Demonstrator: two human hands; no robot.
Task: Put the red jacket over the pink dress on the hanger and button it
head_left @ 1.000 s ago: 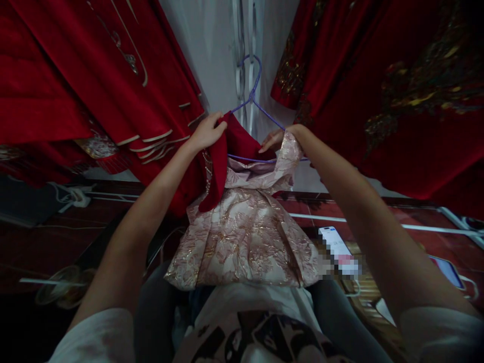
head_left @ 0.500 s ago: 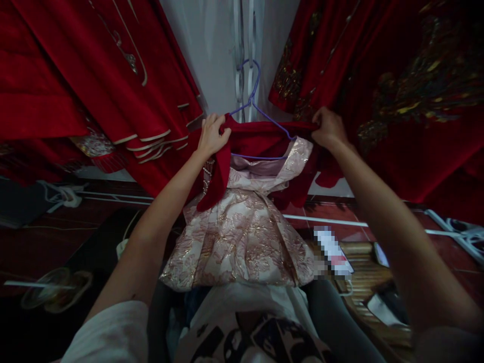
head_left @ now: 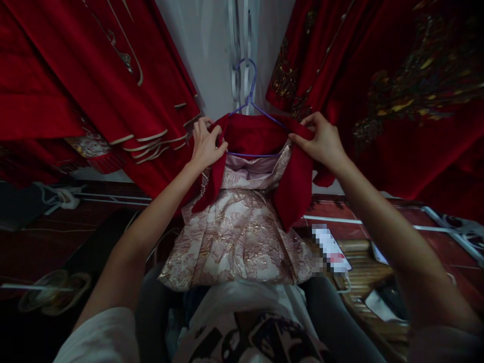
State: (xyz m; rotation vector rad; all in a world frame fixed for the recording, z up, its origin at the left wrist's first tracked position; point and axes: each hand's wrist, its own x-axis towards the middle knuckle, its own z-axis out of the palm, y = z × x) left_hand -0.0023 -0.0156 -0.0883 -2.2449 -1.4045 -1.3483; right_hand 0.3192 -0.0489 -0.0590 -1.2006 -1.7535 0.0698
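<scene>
A pale pink and gold brocade dress (head_left: pixel 238 237) hangs on a purple hanger (head_left: pixel 251 91) in front of me. Over its shoulders lies a red jacket (head_left: pixel 297 181), with a beaded trim at its left front. My left hand (head_left: pixel 206 143) grips the jacket at the left shoulder, fingers curled over the cloth. At the right shoulder, my right hand (head_left: pixel 321 138) pinches the jacket's edge between thumb and fingers. Both jacket fronts hang down over the dress's sides, and its inner back shows behind the neckline.
Red garments (head_left: pixel 143 91) with light edging hang on the left; red ones with gold embroidery (head_left: pixel 419 85) hang on the right. A phone (head_left: pixel 330 247) lies on a slatted wooden surface (head_left: pixel 359 282) at lower right. A clear cup with a straw (head_left: pixel 49 290) stands at lower left.
My right hand has come inward and drawn the right jacket front over the dress's shoulder strap, so it now hangs forward. My left hand has shifted slightly down and left, still on the jacket.
</scene>
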